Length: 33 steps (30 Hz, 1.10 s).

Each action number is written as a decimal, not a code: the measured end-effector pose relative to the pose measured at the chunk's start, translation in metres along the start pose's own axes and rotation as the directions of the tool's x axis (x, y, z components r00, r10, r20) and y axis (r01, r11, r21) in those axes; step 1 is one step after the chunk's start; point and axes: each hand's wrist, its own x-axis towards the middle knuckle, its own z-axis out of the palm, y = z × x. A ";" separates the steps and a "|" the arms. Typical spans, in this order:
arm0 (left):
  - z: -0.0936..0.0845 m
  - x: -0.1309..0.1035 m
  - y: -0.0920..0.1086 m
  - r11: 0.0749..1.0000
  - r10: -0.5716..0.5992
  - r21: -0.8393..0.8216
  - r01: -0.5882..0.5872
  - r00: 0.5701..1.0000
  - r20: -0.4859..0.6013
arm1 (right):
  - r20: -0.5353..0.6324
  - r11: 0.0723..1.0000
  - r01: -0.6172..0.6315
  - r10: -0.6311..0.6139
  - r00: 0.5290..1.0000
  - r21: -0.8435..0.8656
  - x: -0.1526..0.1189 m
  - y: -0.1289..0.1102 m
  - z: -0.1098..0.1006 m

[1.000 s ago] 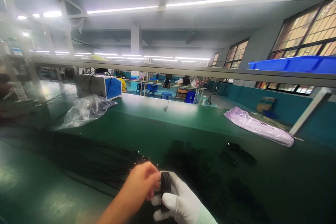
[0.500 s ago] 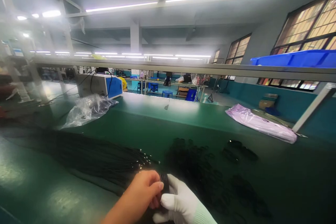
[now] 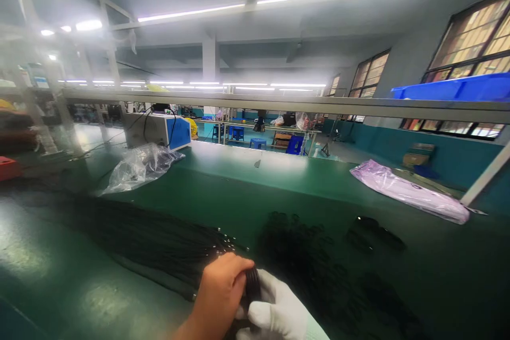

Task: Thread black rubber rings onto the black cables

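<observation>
A coiled black cable [image 3: 253, 286] is held between both hands at the bottom centre. My left hand [image 3: 221, 292], bare, is closed on the coil's left side, thumb along its top edge. In a white glove, my right hand [image 3: 279, 305] wraps round the coil from the right. To the left, a long bundle of black cables [image 3: 151, 239] lies on the green table [image 3: 223, 191], its shiny metal ends close to my left hand. A dark heap of small black pieces [image 3: 298, 249] lies right of the hands, too dim to make out clearly.
Clear plastic bag [image 3: 141, 167] and a blue-and-grey machine [image 3: 159, 130] stand at the back left. A pink wrapped package [image 3: 410, 191] lies at the back right, below a blue tray [image 3: 454, 89] on the shelf. Dark objects [image 3: 374, 231] lie at right.
My left hand has turned more upright, and its thumb has moved up to the top of the coil. The view has shifted slightly, so the surroundings appear a little farther right.
</observation>
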 end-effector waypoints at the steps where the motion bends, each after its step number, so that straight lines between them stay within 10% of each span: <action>1: 0.000 0.002 0.001 0.999 -0.029 -0.024 0.030 0.999 0.037 | 0.017 1.000 0.003 -0.004 1.000 0.021 0.001 0.000 0.000; 8: -0.016 0.021 0.000 0.943 -0.246 -0.150 0.296 0.927 0.282 | 0.138 0.973 -0.067 0.037 0.990 0.219 -0.001 0.005 -0.013; 15: -0.039 0.025 -0.019 0.553 -0.132 -0.598 0.581 0.769 0.625 | 0.283 0.891 -0.233 0.125 0.951 0.389 0.003 0.010 -0.017; 22: -0.034 0.025 -0.014 0.669 -0.319 -0.441 0.599 0.767 0.557 | -0.047 0.998 -0.019 0.021 0.999 0.053 0.002 0.010 -0.005; 33: -0.043 0.027 -0.028 0.751 -0.434 -0.362 0.552 0.826 0.359 | 0.015 0.977 0.002 -0.005 1.000 0.211 -0.001 0.012 -0.016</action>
